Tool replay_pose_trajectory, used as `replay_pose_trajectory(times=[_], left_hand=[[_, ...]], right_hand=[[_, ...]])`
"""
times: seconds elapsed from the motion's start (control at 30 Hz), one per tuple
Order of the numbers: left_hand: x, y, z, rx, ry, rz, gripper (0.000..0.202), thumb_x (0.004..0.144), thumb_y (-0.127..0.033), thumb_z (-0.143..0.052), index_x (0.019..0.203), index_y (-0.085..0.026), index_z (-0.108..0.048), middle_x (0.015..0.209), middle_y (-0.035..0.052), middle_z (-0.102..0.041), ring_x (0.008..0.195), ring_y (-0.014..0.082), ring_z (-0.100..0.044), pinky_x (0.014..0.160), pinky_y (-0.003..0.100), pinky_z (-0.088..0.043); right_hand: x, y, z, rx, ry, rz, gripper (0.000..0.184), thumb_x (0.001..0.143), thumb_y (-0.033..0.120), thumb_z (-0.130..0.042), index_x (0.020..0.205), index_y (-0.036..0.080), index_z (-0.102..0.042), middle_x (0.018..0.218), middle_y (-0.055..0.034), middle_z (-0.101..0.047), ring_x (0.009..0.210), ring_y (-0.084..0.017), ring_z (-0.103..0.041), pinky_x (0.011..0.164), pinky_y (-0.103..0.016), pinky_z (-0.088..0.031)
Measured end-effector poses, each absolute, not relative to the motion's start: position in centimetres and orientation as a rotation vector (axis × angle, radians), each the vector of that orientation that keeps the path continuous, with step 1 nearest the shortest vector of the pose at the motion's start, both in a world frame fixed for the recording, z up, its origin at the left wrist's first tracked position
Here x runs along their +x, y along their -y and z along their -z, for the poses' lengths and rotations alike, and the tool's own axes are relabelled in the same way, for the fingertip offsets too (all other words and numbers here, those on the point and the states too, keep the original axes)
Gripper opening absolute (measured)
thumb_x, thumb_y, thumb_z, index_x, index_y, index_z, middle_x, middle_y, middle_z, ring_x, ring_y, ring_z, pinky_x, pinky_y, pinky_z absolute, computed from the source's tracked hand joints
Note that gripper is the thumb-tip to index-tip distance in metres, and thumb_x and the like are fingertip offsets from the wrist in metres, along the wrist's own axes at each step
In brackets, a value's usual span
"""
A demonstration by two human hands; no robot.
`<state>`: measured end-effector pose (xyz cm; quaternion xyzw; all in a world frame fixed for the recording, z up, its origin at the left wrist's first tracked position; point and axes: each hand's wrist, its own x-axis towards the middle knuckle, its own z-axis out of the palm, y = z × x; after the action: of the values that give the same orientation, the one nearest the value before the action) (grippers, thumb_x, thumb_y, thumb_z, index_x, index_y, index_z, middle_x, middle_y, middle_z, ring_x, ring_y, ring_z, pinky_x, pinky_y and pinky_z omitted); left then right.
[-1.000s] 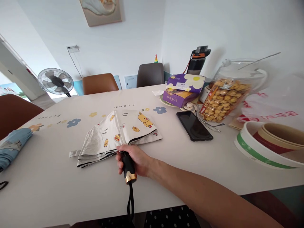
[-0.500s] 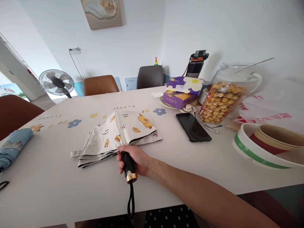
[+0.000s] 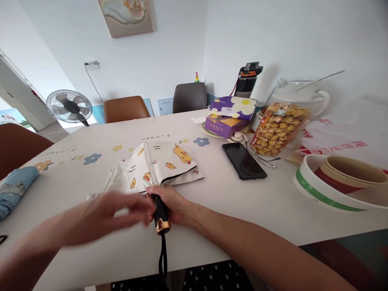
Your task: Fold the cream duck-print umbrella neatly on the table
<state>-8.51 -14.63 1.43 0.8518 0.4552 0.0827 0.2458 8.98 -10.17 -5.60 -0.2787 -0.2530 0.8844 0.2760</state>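
Because the right hand (image 3: 172,203) had its fingers curled round the black handle (image 3: 161,213), the folded umbrella (image 3: 156,171) looked steadied, its canopy (image 3: 163,159) resting on the table (image 3: 194,244) just beyond them. The left hand (image 3: 98,218), blurred, hung beside the handle, fingers parted, contact unclear. Past the fingertips, upside-down lettering (image 3: 156,137) read "FLOWER" and, farther right, a purple box (image 3: 216,127) "GRACE".

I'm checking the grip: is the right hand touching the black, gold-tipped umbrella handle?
Touching: the head view shows the right hand closed around the black, gold-tipped umbrella handle.
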Motion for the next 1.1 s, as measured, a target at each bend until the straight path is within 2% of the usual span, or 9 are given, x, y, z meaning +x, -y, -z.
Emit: replay_pose_trajectory(times=[0.1, 0.2, 0.33, 0.5, 0.6, 0.7, 0.77, 1.0, 1.1], left_hand=[[-2.8, 7.4, -3.6, 2.397, -1.231, -0.237, 0.025, 0.083, -0.037, -0.044, 0.098, -0.034, -0.064, 0.094, -0.0030, -0.065, 0.080, 0.0151, -0.059, 0.066, 0.025, -0.046], [2.2, 2.4, -2.5, 2.657, -1.117, -0.171, 0.027, 0.082, -0.026, -0.043, 0.103, -0.030, -0.061, 0.102, -0.0020, -0.063, 0.090, 0.0163, -0.056, 0.076, 0.027, -0.043], [5.4, -0.7, 0.7, 2.887, -1.043, 0.030, 0.027, 0.078, -0.013, -0.039, 0.088, -0.023, -0.062, 0.090, 0.0024, -0.064, 0.092, 0.0187, -0.051, 0.072, 0.028, -0.041], [6.0, -2.0, 1.5, 2.942, -1.104, 0.050, 0.024, 0.077, -0.015, -0.041, 0.082, -0.020, -0.064, 0.088, 0.0051, -0.061, 0.089, 0.0191, -0.051, 0.068, 0.028, -0.040], [5.9, -1.7, 0.0, 2.937, -1.131, -0.148, 0.024, 0.080, -0.018, -0.040, 0.079, -0.021, -0.064, 0.090, 0.0031, -0.062, 0.091, 0.0187, -0.052, 0.068, 0.028, -0.041], [5.3, -0.7, -2.0, 2.834, -1.207, -0.530, 0.023, 0.081, -0.018, -0.041, 0.085, -0.023, -0.064, 0.098, -0.0002, -0.063, 0.095, 0.0166, -0.053, 0.075, 0.028, -0.042], [4.3, 0.1, -3.2, 2.744, -1.217, -0.802, 0.023, 0.081, -0.018, -0.041, 0.088, -0.023, -0.062, 0.098, -0.0007, -0.063, 0.091, 0.0148, -0.055, 0.077, 0.027, -0.043], [-1.9, 2.0, -3.7, 2.238, -1.395, -1.354, 0.019, 0.077, -0.013, -0.041, 0.088, -0.019, -0.055, 0.078, -0.0003, -0.061, 0.056, 0.0083, -0.056, 0.052, 0.021, -0.045], [-4.8, 2.0, -2.0, 1.993, -1.457, -1.511, 0.018, 0.073, -0.011, -0.042, 0.083, -0.019, -0.053, 0.078, -0.0018, -0.061, 0.052, 0.0074, -0.057, 0.052, 0.022, -0.048]], right_hand=[[9.1, 10.1, 5.4, -0.720, 0.666, -2.376, 0.017, 0.079, 0.025, -0.056, 0.070, 0.013, -0.048, 0.057, 0.0020, -0.052, 0.044, -0.010, -0.051, 0.045, -0.029, -0.051], [9.3, 9.9, 5.2, -0.726, 0.622, -2.388, 0.014, 0.079, 0.021, -0.054, 0.071, 0.014, -0.047, 0.058, 0.0026, -0.052, 0.043, -0.009, -0.050, 0.044, -0.030, -0.051], [9.2, 9.7, 5.1, -0.741, 0.617, -2.377, 0.016, 0.080, 0.019, -0.053, 0.067, 0.014, -0.045, 0.056, 0.0021, -0.051, 0.042, -0.010, -0.050, 0.043, -0.030, -0.051], [9.3, 9.7, 4.8, -0.761, 0.603, -2.327, 0.015, 0.079, 0.016, -0.054, 0.068, 0.015, -0.045, 0.055, 0.0034, -0.050, 0.040, -0.008, -0.047, 0.040, -0.027, -0.049], [9.4, 9.6, 4.6, -0.784, 0.579, -2.287, 0.013, 0.078, 0.013, -0.052, 0.067, 0.014, -0.046, 0.054, 0.0038, -0.049, 0.038, -0.008, -0.045, 0.037, -0.024, -0.045], [9.6, 9.3, 4.4, -0.827, 0.561, -2.232, 0.014, 0.078, 0.012, -0.049, 0.064, 0.014, -0.046, 0.051, 0.0037, -0.048, 0.037, -0.008, -0.044, 0.036, -0.023, -0.044], [9.8, 9.0, 4.4, -0.860, 0.547, -2.192, 0.015, 0.077, 0.012, -0.048, 0.062, 0.014, -0.046, 0.049, 0.0036, -0.047, 0.036, -0.008, -0.043, 0.036, -0.023, -0.044], [10.3, 8.2, 4.5, -0.912, 0.510, -2.112, 0.016, 0.075, 0.012, -0.050, 0.059, 0.013, -0.048, 0.051, 0.0025, -0.048, 0.038, -0.008, -0.044, 0.037, -0.024, -0.044], [10.3, 8.1, 4.9, -0.911, 0.538, -2.121, 0.016, 0.075, 0.015, -0.052, 0.059, 0.013, -0.049, 0.051, 0.0022, -0.048, 0.039, -0.008, -0.045, 0.037, -0.025, -0.045]])
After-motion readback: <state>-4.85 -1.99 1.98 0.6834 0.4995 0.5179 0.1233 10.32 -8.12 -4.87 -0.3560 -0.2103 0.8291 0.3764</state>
